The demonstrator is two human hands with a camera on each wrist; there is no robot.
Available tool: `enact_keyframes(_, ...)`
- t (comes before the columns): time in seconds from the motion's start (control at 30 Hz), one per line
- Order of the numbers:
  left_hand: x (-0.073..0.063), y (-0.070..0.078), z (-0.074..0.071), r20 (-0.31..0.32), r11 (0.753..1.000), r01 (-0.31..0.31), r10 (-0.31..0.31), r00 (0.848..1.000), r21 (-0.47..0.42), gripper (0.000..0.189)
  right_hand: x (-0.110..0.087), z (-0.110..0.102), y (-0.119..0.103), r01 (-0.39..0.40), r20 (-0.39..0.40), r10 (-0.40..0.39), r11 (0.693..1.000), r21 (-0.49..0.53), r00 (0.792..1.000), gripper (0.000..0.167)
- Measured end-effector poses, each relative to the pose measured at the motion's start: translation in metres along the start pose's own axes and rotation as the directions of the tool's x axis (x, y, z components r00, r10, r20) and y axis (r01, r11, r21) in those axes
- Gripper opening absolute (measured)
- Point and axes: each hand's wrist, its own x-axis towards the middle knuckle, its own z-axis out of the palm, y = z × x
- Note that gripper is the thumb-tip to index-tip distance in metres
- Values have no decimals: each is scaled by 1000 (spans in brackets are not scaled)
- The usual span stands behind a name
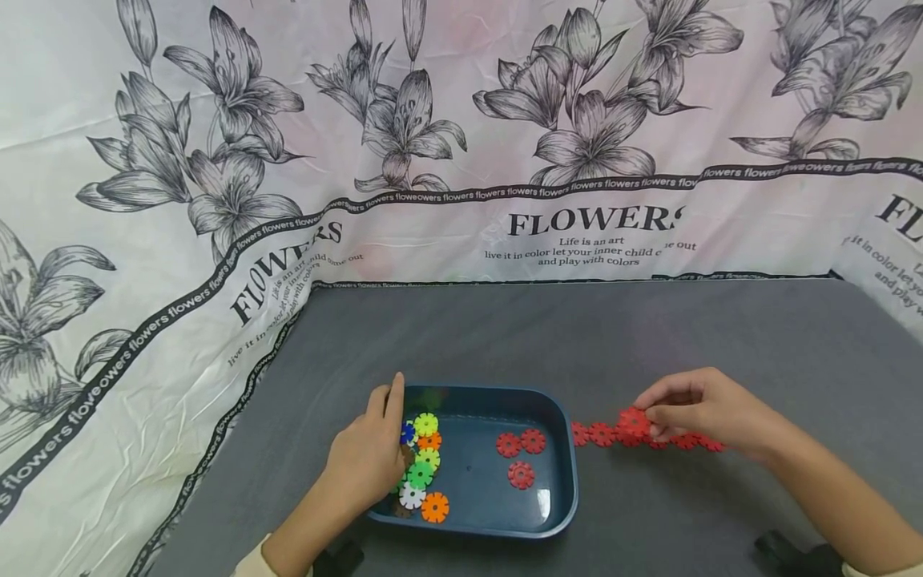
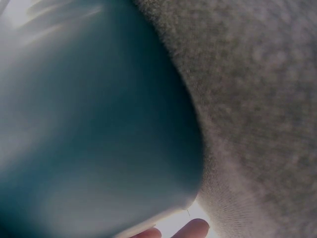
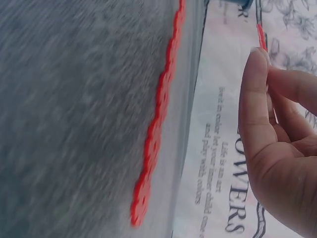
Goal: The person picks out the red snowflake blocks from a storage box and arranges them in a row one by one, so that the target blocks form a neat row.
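My left hand [image 1: 364, 457] grips the left side of a dark blue tray [image 1: 570, 473], its index finger lying along the rim. In the left wrist view, the tray's wall [image 2: 109, 114] fills much of the picture and two fingertips [image 2: 192, 229] show at the bottom. A red notched plastic disc [image 1: 634, 420] is pinched between thumb and fingers of my right hand [image 1: 710, 407]. Beneath it, a row of red discs [image 1: 602, 434] lies on the cloth to the right of the tray. The right wrist view shows the held disc [image 3: 262, 37] edge-on, raised above the row [image 3: 154, 131].
Inside the tray, several mixed-colour discs [image 1: 421, 474] cluster at the left, partly hidden by my left hand. Three loose red discs [image 1: 521, 475] lie toward its right end. A grey cloth [image 1: 469, 336] covers the table, and a flower-printed curtain [image 1: 433, 240] hangs behind.
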Motion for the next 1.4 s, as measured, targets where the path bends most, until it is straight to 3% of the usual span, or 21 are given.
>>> enact_keyframes(0.3, -1, 0, 1, -26, 1000, -15, 15, 1000, 5, 87, -16, -20, 16, -76, -15, 76, 997, -26, 997, 27)
enact_keyframes(0.63, 0, 0, 3, -25, 1000, -11, 11, 1000, 12, 88, -33, -44, 39, -76, -23, 75, 997, -27, 997, 26)
enact_keyframes(0.87, -1, 0, 3, -37, 1000, -15, 15, 999, 19, 89, -43, -57, 50, -153, -59, 149, 986, -66, 987, 29)
enact_keyframes(1.4, -2, 0, 1, -33, 1000, -13, 14, 999, 9, 86, -56, -82, 68, -245, -90, 239, 967, -71, 967, 33)
